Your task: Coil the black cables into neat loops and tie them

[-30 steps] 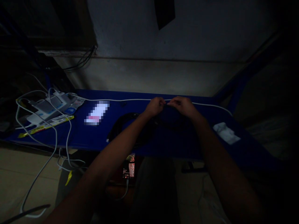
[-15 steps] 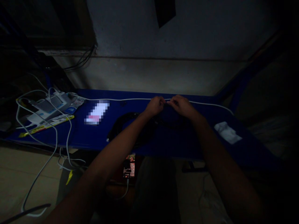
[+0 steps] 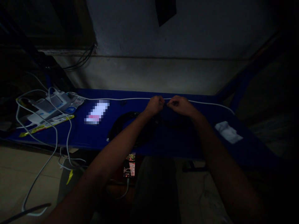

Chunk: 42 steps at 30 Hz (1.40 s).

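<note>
Over the back part of the blue bench top [image 3: 184, 143], both hands meet with only a narrow gap between the fingertips. My left hand [image 3: 155, 105] is closed in a pinch; anything in it is too dark to name. My right hand [image 3: 181, 105] pinches too, with a small dark bit showing between thumb and fingers that I cannot identify. Below them lies a coiled black cable [image 3: 120, 120], partly covered by my left forearm, its shiny end at the bench's front edge. A white cable [image 3: 133, 99] runs along the back, passing behind the hands.
On the left are a white power strip [image 3: 43, 109], tangled white cords [image 3: 56, 137] and a yellow packet [image 3: 48, 125]. A blurred bright phone [image 3: 97, 112] lies nearby. Crumpled white tissue [image 3: 228, 132] rests at right. Another lit phone [image 3: 129, 166], cord attached, is below the front edge.
My fingertips have drawn slightly apart, and my right fingers have shifted so a dark bit shows between them. The lower phone's picture differs.
</note>
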Tool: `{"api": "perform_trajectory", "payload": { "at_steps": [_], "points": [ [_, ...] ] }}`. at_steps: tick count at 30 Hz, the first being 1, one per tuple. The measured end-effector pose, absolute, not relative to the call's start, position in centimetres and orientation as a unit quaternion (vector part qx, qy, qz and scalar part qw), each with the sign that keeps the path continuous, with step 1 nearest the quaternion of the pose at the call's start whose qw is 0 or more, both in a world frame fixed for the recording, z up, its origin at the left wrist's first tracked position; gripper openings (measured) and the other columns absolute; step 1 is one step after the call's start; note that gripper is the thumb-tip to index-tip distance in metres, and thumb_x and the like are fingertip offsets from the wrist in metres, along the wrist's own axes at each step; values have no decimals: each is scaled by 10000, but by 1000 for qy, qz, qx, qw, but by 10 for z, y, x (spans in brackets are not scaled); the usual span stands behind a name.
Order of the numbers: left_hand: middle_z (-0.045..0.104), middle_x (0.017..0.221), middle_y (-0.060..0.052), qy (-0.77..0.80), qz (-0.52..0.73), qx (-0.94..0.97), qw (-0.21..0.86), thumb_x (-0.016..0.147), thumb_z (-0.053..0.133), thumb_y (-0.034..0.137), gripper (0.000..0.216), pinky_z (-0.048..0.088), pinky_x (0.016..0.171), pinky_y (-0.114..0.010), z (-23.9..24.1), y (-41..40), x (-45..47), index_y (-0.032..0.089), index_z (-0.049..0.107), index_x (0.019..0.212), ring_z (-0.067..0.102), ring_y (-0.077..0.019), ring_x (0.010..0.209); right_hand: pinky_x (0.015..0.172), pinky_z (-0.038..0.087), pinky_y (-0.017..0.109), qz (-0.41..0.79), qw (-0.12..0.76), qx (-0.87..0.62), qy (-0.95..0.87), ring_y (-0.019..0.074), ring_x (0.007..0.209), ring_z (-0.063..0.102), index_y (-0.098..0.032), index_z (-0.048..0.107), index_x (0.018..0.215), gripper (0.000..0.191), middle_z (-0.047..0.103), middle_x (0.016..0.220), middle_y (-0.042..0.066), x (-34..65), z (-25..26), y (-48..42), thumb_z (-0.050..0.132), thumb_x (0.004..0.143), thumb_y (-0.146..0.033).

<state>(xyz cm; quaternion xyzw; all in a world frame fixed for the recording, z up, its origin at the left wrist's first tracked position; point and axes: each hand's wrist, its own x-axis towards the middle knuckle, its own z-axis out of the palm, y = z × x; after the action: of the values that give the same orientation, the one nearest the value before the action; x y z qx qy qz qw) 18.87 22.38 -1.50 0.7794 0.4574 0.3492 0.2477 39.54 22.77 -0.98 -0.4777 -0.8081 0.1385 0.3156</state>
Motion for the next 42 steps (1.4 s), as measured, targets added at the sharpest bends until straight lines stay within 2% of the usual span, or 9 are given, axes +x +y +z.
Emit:
{"api": "perform_trajectory", "payload": {
  "at_steps": [5,12,15,21,26,30,37,42],
  "points": [
    [772,936,-99,460,339,782,250,856,600,44,189,532,805,-286,-14,223,188,116,726,976,680,-172,823,822,579,464,170,307,-474,-808,283,835,721,-273,774,697,232,769,865,67,400,-7,230,795,793,-483],
    [779,962,-115,451,335,787,256,869,601,49,185,536,807,-283,-14,224,189,98,726,995,684,-168,827,742,601,446,145,320,-531,-771,274,757,737,-260,730,631,301,779,818,59,404,-17,238,910,703,-490],
    [779,964,-107,449,347,785,251,877,613,71,152,535,813,-283,-15,224,190,115,729,965,683,-169,836,687,593,425,162,330,-553,-748,255,698,717,-256,713,694,318,760,764,48,406,-19,239,933,681,-486],
    [775,935,-106,446,345,792,234,870,599,44,170,522,795,-275,-14,224,189,100,732,960,660,-163,797,730,578,412,185,325,-460,-805,244,783,705,-278,793,952,281,776,938,54,406,-21,239,838,797,-508],
    [766,935,-100,448,340,794,229,873,593,46,172,522,797,-282,-15,224,190,116,729,952,659,-168,807,771,571,419,158,311,-456,-819,254,816,716,-293,826,946,158,771,946,54,404,-20,236,786,853,-415],
    [754,974,-120,435,364,796,211,891,572,42,197,525,839,-300,-10,222,189,110,726,993,662,-182,851,830,557,449,121,306,-453,-829,287,883,721,-281,831,955,133,780,983,75,405,-19,236,750,878,-353],
    [733,1031,-105,367,459,795,149,946,595,114,137,515,915,-329,20,217,183,140,700,1029,661,-194,951,917,547,452,39,265,-506,-820,308,986,726,-216,821,1048,215,789,1092,116,421,-18,247,650,928,-264],
    [746,1017,-79,303,481,801,188,975,628,177,93,522,878,-299,62,213,175,133,694,1023,677,-164,904,903,557,459,-30,213,-576,-789,326,1018,727,-187,812,1120,268,788,1131,144,423,-13,247,607,949,-217]
  ]
}}
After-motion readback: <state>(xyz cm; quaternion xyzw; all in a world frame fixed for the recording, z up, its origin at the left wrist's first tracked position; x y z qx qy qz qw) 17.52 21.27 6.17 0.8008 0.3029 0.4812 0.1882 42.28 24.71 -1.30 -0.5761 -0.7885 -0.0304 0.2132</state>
